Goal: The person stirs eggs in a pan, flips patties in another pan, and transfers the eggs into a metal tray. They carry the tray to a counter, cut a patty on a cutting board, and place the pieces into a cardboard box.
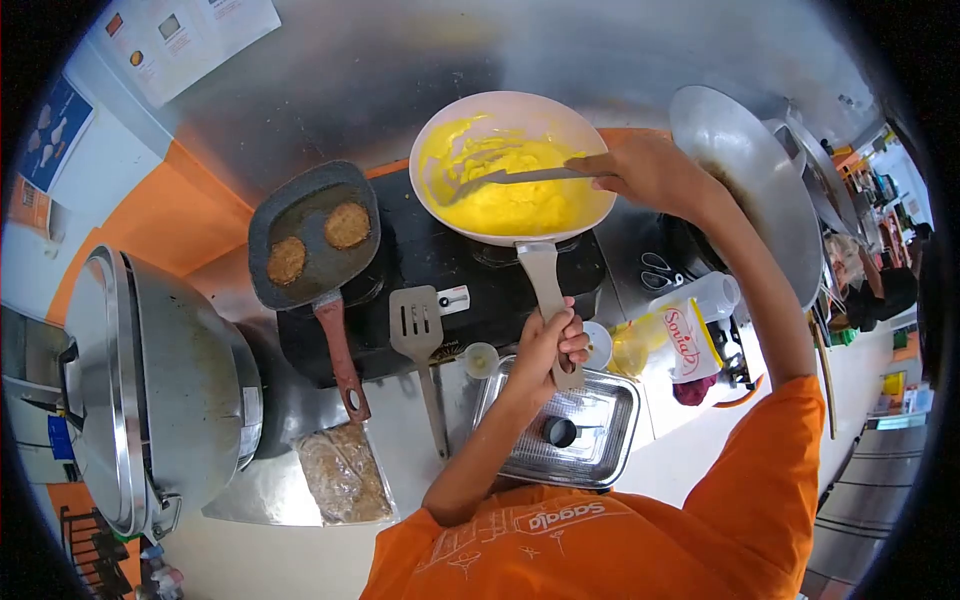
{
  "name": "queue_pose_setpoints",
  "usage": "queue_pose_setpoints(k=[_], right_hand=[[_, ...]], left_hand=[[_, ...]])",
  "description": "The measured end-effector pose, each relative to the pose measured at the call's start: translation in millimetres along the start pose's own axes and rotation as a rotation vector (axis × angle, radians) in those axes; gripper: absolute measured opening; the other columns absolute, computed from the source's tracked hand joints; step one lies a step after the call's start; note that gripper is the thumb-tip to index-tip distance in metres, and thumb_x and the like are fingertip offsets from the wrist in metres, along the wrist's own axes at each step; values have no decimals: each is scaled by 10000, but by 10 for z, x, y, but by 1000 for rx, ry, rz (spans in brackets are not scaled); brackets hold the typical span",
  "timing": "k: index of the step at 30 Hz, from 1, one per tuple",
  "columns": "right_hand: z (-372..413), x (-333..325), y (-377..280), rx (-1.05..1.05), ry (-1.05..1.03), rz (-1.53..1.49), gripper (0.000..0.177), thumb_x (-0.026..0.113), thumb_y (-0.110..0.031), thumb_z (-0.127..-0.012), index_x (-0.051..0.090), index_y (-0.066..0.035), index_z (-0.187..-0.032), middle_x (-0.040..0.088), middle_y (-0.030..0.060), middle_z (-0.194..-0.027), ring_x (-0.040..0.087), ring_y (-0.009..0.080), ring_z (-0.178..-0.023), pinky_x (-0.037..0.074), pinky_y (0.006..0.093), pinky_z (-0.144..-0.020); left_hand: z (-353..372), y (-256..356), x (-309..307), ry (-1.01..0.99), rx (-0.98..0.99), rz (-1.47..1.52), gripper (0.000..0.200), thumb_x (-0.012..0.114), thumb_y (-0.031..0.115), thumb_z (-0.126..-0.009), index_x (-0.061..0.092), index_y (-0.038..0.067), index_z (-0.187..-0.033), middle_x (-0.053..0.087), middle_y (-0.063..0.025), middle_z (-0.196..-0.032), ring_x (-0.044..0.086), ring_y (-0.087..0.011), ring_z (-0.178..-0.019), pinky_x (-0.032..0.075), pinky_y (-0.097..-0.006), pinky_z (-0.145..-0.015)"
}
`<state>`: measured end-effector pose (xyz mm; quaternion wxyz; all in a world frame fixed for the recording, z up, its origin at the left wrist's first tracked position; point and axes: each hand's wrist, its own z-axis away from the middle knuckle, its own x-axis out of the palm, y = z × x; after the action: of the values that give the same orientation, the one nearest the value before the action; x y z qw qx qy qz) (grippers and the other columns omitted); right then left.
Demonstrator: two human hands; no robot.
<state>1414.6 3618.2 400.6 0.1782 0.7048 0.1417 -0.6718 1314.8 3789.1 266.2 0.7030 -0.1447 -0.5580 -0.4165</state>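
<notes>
My left hand [548, 347] is wrapped around the beige handle of a pale pink frying pan [432, 140]. The pan rests over the back right of a black stove [420, 200] and contains soft yellow scrambled eggs [530, 205]. In my right hand [650, 177] is a grey spatula [525, 177], its blade dipping into the eggs on the pan's left side. Left of this pan, a square dark grey pan [318, 250] holds two browned patties [347, 226]. A slotted turner [416, 320] lies in front of the stove, left of my left forearm.
A metal tray with a rack [620, 410] stands near my body, a black ring [560, 431] on it. At right are a large wok [760, 170], scissors [658, 272] and a Sovia pouch [688, 340]. A big lidded pot [190, 370] and a plastic bag [343, 474] are at left.
</notes>
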Motion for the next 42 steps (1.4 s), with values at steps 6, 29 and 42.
queue_pose_setpoints(k=[6, 29, 42], right_hand=[[657, -735, -345, 230, -98, 243, 217, 519, -157, -751, 603, -173, -951, 596, 95, -725, 586, 252, -702, 455, 369, -615], [240, 521, -583, 423, 36, 225, 411, 486, -78, -725, 471, -149, -1129, 583, 126, -674, 593, 268, -619, 473, 367, -526], [329, 149, -703, 429, 18, 240, 237, 474, -102, -749, 539, -98, -976, 597, 117, -722, 601, 246, -627, 478, 356, -524]], left_hand=[[-38, -8, -24, -18, -5, 80, 86, 462, 125, -834, 445, 88, -910, 357, 26, -589, 326, -40, -455, 283, -184, -399], [-33, -26, -25, 30, 16, 79, 96, 508, 105, -805, 417, 87, -830, 374, 26, -583, 329, -35, -437, 272, -171, -376], [-25, -35, -60, 7, 24, 81, 97, 509, 99, -802, 414, 85, -814, 389, 20, -601, 340, -35, -440, 283, -172, -377]])
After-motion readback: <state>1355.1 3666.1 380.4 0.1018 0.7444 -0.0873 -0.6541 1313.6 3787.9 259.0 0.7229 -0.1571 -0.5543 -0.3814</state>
